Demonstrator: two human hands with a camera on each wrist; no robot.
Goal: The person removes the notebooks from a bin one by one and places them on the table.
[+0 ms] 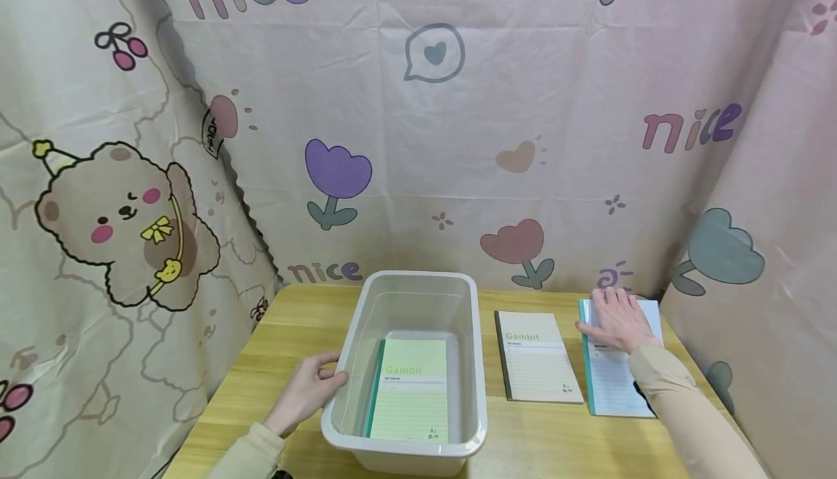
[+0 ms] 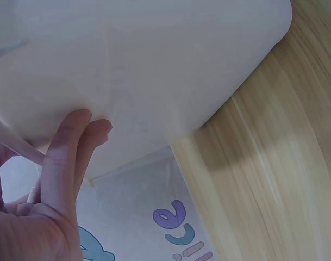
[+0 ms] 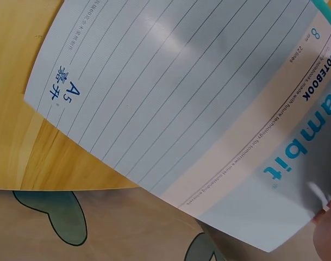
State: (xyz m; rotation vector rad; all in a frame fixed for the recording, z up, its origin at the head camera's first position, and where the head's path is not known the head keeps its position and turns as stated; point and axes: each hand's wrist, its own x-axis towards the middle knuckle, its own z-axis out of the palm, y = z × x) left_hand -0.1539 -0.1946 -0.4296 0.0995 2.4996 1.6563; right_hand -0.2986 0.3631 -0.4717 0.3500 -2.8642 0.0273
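Note:
My left hand (image 1: 307, 392) holds the left rim of a pale plastic bin (image 1: 480, 363), with the thumb at the rim and the fingers along the outer wall. Inside the bin lies a green notebook (image 1: 412, 399) marked Gambit, its cover facing up. On the right, my right hand (image 1: 617, 319) rests over the upper part of a blue notebook (image 1: 621, 384), fingers spread across its cover. The right wrist view shows that blue cover (image 3: 170, 98) close up, with part of a finger (image 3: 327, 234) at its edge.
A beige notebook (image 1: 539, 363) with a dark spine lies between the bin and the blue notebook. All stand on a wooden table (image 1: 288, 326). Printed curtains (image 1: 418, 137) hang close behind the table and at both sides.

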